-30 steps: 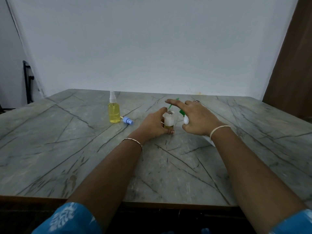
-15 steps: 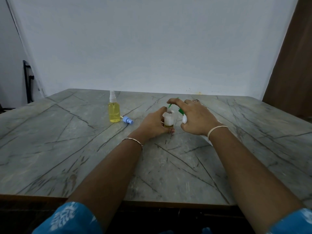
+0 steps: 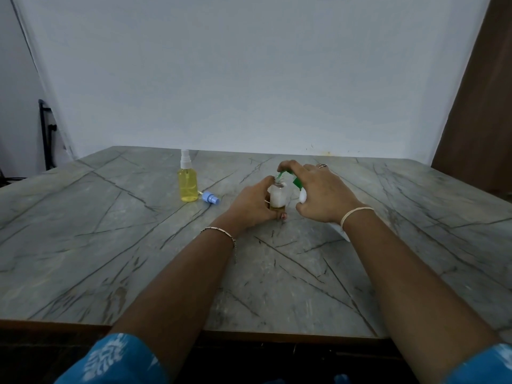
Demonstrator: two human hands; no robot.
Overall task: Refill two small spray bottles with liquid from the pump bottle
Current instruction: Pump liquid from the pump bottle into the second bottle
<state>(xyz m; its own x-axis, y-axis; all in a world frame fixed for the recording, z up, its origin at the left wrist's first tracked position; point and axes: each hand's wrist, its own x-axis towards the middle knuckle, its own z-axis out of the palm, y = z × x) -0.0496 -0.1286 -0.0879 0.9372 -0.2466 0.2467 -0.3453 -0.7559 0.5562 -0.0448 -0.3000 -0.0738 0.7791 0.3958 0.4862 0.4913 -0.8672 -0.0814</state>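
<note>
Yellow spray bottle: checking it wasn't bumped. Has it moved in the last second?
No. The yellow spray bottle stands unchanged against the dark veins of the table.

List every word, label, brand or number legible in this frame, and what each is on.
No text is readable.
On the yellow spray bottle: no label visible.
On the small bottle in the left hand: whitish side, no lettering discernible.
On the pump bottle: mostly hidden under the right hand.
On the blue spray cap: plain.
</note>
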